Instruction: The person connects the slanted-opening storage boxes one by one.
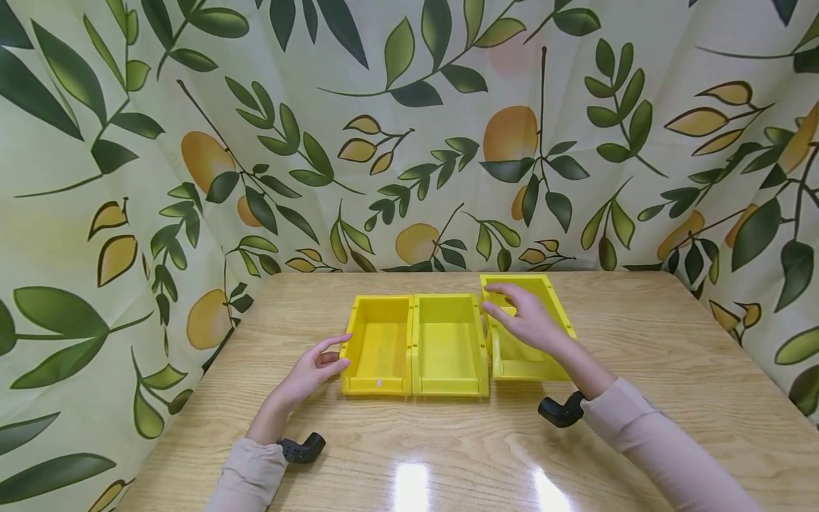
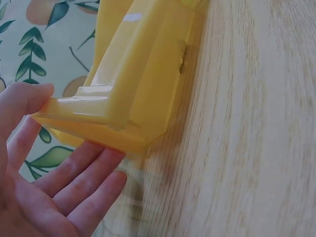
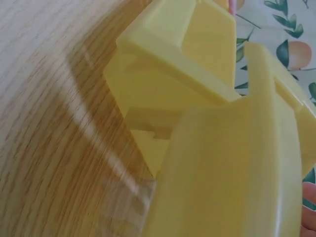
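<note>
Three yellow open-front storage bins sit side by side on the wooden table. The left bin [image 1: 377, 386] is more orange and abuts the middle bin [image 1: 451, 386]. Set farther back and slightly askew, the right bin [image 1: 527, 370] stands beside the middle one. My left hand [image 1: 311, 370] touches the left bin's outer side; in the left wrist view its thumb lies at the front corner, with the other fingers nearly straight along the wall. My right hand [image 1: 527, 320] reaches over the right bin, fingertips at its left wall, thumb and index spread apart. The right wrist view mostly hides its fingers [image 3: 308, 217].
A black wrist device [image 1: 303, 449] is on the left wrist and another black device [image 1: 561, 410] on the right. Behind the wooden table [image 1: 640, 341] hangs a leaf-patterned cloth [image 1: 409, 142], which also runs along both sides.
</note>
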{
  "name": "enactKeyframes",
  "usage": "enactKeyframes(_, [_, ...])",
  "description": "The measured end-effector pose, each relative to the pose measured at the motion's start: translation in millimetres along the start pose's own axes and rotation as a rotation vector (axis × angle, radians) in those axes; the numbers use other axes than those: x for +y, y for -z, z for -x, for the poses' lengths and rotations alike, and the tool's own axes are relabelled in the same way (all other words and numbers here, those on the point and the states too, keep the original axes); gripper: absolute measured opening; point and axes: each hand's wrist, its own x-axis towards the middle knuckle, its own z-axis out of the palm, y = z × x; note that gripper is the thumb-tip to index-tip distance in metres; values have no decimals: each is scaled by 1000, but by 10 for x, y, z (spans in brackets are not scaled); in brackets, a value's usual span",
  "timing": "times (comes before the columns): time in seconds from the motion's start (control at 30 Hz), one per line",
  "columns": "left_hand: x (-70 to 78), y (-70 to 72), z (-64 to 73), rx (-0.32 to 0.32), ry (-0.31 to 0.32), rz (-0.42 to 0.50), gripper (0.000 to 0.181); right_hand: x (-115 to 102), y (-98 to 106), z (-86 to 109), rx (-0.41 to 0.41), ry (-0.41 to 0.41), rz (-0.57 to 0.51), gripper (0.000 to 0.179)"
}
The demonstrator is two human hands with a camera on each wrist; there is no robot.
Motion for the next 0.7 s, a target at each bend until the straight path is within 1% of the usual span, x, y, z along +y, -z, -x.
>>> enactKeyframes(0.2, [-10,25,-1,-24,-52,-4,57,-30,-41,-59,-17,-9,25,49])
enactKeyframes(0.33, [-6,32,9,-27,-58,2,58,-41,-67,-94,-37,-29,37,51])
enactKeyframes(0.5, [-1,32,16,-27,-57,4,57,-47,-96,-125,-78,-47,84,56])
enactKeyframes(0.7, [-3,29,13,-26,-59,-3,57,-61,-107,-154,-109,-89,118,62])
